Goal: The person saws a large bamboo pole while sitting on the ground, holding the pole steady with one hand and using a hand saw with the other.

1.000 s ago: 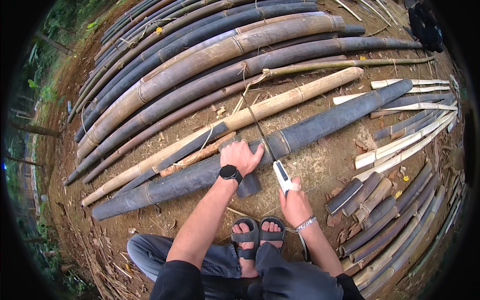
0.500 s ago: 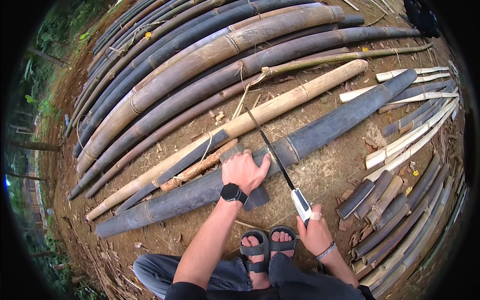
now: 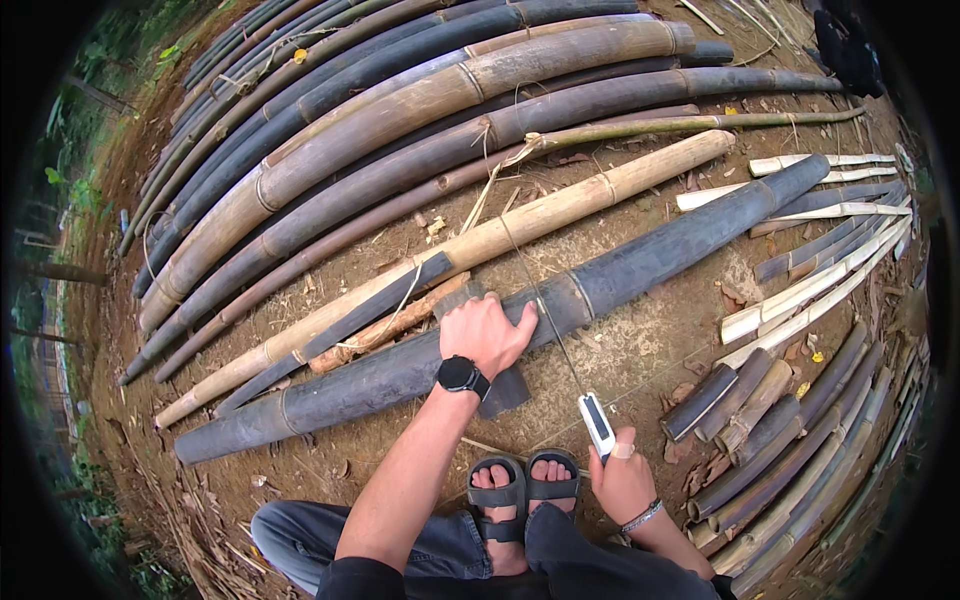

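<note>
A long, dark bamboo pole (image 3: pixel 660 255) lies slantwise in front of me, resting across a short dark bamboo piece (image 3: pixel 508 392). My left hand (image 3: pixel 485 332), a watch on its wrist, grips the pole from above with the thumb out to the right. In my right hand (image 3: pixel 622 475), closed around the handle, is a hand saw (image 3: pixel 596 425) with a white and black grip. Its thin blade crosses the pole just right of my left thumb, close to a node. I cannot tell how deep any cut is.
Beyond the pole lies a pale bamboo pole (image 3: pixel 650 178) with a dark split strip (image 3: pixel 375 308) against it. Many more poles (image 3: pixel 380 160) lie farther back. At right are pale split slats (image 3: pixel 800 290) and short cut pieces (image 3: pixel 700 400). My sandalled feet (image 3: pixel 498 500) are close below.
The saw has turned, so its blade now shows almost edge-on as a thin line. My left hand keeps its place on the pole. The whole view has shifted slightly.
</note>
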Available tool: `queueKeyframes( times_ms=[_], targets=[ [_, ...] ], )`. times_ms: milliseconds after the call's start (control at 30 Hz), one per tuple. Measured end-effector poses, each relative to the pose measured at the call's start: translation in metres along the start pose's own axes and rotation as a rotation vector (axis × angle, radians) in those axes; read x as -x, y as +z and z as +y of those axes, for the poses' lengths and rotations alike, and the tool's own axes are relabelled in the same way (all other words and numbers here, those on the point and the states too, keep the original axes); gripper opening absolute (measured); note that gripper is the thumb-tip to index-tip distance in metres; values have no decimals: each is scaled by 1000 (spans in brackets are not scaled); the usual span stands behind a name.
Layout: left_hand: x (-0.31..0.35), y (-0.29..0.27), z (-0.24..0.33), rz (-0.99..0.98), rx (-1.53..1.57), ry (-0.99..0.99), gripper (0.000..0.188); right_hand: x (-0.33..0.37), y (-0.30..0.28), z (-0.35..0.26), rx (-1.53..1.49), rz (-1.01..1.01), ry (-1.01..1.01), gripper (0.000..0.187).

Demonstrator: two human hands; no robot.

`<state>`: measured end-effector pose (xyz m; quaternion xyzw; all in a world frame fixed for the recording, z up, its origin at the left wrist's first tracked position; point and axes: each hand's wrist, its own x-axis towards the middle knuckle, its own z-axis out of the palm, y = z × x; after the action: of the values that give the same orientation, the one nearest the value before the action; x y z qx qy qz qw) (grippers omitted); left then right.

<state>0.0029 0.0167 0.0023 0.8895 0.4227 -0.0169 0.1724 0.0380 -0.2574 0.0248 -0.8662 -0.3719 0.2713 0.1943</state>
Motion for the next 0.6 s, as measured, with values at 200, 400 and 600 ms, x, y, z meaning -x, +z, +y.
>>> queueKeyframes(
  times_ms=[200, 400, 600],
  targets=[
    [2, -3, -1, 0, 13, -9, 65, -41, 5, -18, -44, 48, -44, 39],
    [3, -5, 1, -12, 25, 4, 67, -14, -7, -10, -1, 24, -19, 38],
    [6, -2, -1, 18, 66, 11, 67, -23, -8, -20, 7, -5, -10, 38]
  ],
)
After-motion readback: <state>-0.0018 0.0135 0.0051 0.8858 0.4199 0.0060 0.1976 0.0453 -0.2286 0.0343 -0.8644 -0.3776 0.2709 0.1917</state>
